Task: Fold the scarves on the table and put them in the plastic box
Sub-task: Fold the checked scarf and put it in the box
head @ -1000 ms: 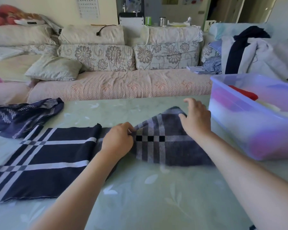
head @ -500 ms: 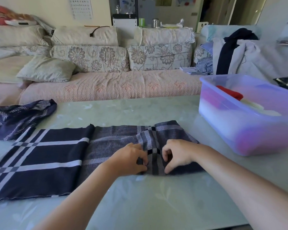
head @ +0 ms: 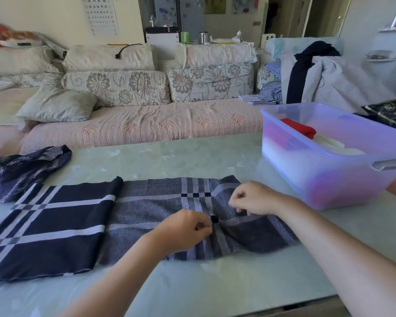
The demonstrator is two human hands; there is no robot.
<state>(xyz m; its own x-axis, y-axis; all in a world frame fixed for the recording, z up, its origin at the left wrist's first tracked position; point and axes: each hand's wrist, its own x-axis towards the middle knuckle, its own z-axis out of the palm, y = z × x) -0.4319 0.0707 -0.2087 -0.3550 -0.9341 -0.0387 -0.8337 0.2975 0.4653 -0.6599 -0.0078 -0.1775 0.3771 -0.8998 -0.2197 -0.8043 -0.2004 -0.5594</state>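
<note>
Two hands sit on the right half of the plaid scarf (head: 146, 209). The left hand (head: 183, 229) has its fingers curled into a tight grip, pinching a small dark tuck of the cloth just at its fingertips. The right hand (head: 252, 197) is close beside it, a little farther from the person, with its fingers also curled and the tips down on the fabric. Whether that grip has hold of a fold cannot be told. Creases in the cloth run toward the pinched spot between the two hands. The scarf lies flat across the tabletop (head: 192, 289): a paler grey checked part is under the hands, and a dark navy part with white stripes stretches away to the left. Just beyond its right end stands the plastic box (head: 329, 179), with a red folded cloth (head: 300, 129) and a pale one inside. A second scarf (head: 21, 170), navy with a fine white pattern, lies bunched at the tabletop's far left.
</note>
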